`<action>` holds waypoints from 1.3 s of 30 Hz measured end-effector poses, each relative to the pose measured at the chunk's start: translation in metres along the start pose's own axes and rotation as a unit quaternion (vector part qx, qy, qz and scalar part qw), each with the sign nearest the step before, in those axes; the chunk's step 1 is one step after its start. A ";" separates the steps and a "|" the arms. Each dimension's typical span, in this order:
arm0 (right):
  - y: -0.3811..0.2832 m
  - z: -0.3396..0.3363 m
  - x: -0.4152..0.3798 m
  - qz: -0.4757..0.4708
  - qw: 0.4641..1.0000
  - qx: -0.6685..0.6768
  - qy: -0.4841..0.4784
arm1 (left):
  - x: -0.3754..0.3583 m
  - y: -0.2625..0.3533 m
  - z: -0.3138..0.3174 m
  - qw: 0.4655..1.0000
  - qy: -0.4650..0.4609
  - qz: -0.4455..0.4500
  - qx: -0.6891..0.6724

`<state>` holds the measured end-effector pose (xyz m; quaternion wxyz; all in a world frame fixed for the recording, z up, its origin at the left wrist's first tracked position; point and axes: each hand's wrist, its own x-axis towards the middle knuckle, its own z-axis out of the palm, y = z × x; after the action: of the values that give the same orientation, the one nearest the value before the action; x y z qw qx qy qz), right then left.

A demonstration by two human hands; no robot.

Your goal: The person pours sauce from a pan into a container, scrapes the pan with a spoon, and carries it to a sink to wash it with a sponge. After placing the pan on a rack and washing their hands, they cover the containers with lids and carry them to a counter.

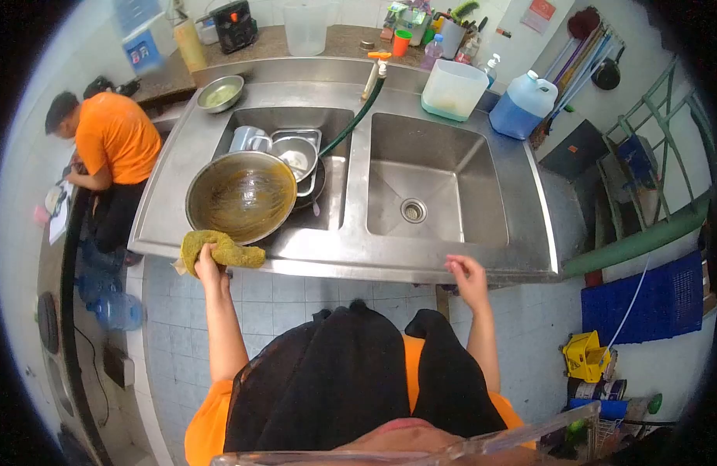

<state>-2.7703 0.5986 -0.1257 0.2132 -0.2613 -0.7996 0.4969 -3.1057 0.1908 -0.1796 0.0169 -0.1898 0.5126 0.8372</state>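
**Left hand grips a scouring cloth at the sink's front edge**

The left hand [208, 260] is clenched around a rough, olive-green scouring cloth [219, 248], bunched on the front rim of the steel sink unit [351, 260], left of the frame's centre. The cloth touches the near lip of a large round metal bowl [242, 196], whose inside shows streaky brown residue. The bowl tilts over the left basin [331, 206] and hides most of it; behind it a smaller steel bowl [296, 153], a tray and a cup are stacked, partly covered. A green hose [358, 116] runs from the tap down into that basin.

The right hand [467, 272] rests loosely open, holding nothing, its fingertips at the sink's front rim below the right basin [452, 175], which is smooth, square-cornered and bare down to its round drain [413, 210].

At upper right, a white tub [454, 89] and blue jug [523, 105] stand on the back ledge. Another person in an orange shirt [118, 136] is bent over at upper left, their hands hidden. The frame's corners are dark.
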 end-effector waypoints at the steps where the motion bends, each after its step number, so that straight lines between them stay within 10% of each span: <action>1: -0.004 -0.002 0.025 -0.015 1.000 0.008 0.012 | 0.010 -0.006 0.013 1.000 -0.002 -0.002 0.004; 14: -0.001 -0.065 0.552 -0.302 0.881 -0.340 0.132 | 0.055 -0.076 0.091 0.991 0.097 0.020 0.090; 16: 0.024 -0.076 0.636 -0.091 0.912 -0.401 -0.016 | 0.049 -0.071 0.107 0.989 0.120 0.012 0.087; 19: 0.068 -0.084 0.712 0.069 0.794 -0.490 -0.353 | 0.046 -0.073 0.112 0.981 0.167 0.015 0.094; 20: 0.028 -0.071 0.688 0.284 0.793 -0.336 -0.421 | 0.047 -0.073 0.113 0.982 0.150 0.011 0.114; 37: 0.052 -0.062 0.701 0.127 0.836 -0.325 -0.423 | 0.029 -0.045 0.137 0.976 0.077 -0.054 0.194; 39: 0.046 -0.068 0.701 0.138 0.930 -0.226 -0.255 | 0.031 -0.041 0.137 0.973 0.027 -0.052 0.224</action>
<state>-3.2613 1.1034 -0.0821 -0.1338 -0.2749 -0.8740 0.3777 -3.1665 0.3240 -0.1699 0.0888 -0.2301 0.6766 0.6939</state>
